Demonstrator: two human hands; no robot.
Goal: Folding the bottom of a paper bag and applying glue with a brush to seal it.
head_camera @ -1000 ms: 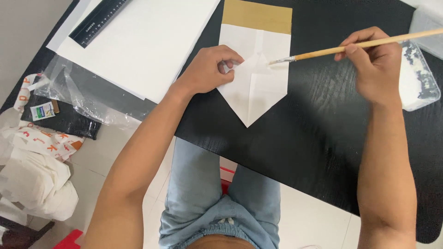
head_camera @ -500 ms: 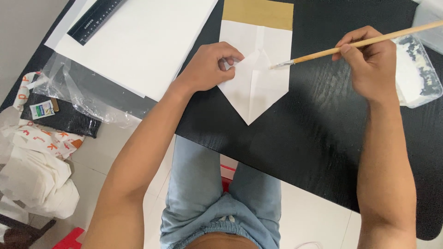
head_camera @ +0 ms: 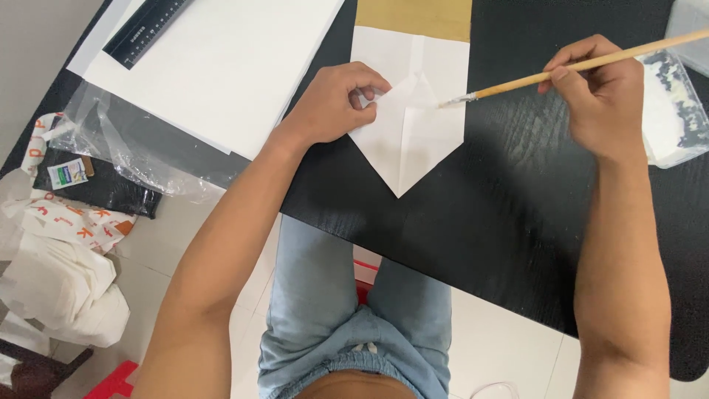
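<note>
A white paper [head_camera: 413, 140] folded to a point lies on the black table [head_camera: 502, 222], its far end golden brown. My left hand [head_camera: 332, 103] pinches and lifts the left folded flap of this paper. My right hand [head_camera: 598, 96] grips a thin wooden brush [head_camera: 561, 70]. The brush's whitish tip rests on the paper at the edge of the raised flap, just right of my left fingers.
A stack of large white sheets [head_camera: 221, 66] with a black ruler [head_camera: 144, 29] lies at the far left. A clear plastic bag [head_camera: 676, 111] with white and dark contents sits at the right edge. Crumpled plastic wrap [head_camera: 125, 140], a dark packet and white bags lie at the left.
My left hand has lifted the paper's left flap higher and curled around it. The brush tip has stayed at the flap's edge; my right hand barely moved.
</note>
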